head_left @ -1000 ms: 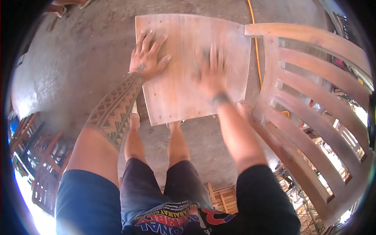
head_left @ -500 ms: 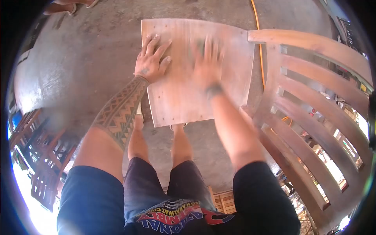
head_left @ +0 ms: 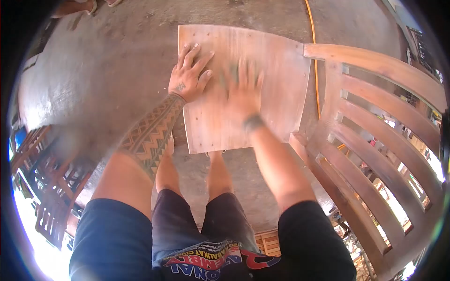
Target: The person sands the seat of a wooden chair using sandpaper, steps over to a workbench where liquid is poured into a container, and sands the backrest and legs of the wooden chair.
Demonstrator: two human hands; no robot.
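A flat wooden panel [head_left: 281, 89] joins the slatted wooden frame [head_left: 375, 91] at its right side. My left hand [head_left: 190, 77] rests with spread fingers on the panel's left edge. Over the panel's middle is my right hand [head_left: 243, 89], blurred by motion, palm down with its fingers stretched out. Something greenish shows faintly between and beside its fingers, too smeared to make out. A dark band circles my right wrist.
An orange cord [head_left: 313, 42] runs along the concrete floor [head_left: 108, 61] behind the panel. Another person's feet [head_left: 89, 6] are at the top left. Stacked wooden furniture [head_left: 54, 187] stands at the lower left, and more wooden pieces [head_left: 269, 242] lie at the bottom.
My right hand has shifted across the panel towards my left hand, which keeps its place at the left edge. The whole view has drifted, so panel and frame appear further right and lower.
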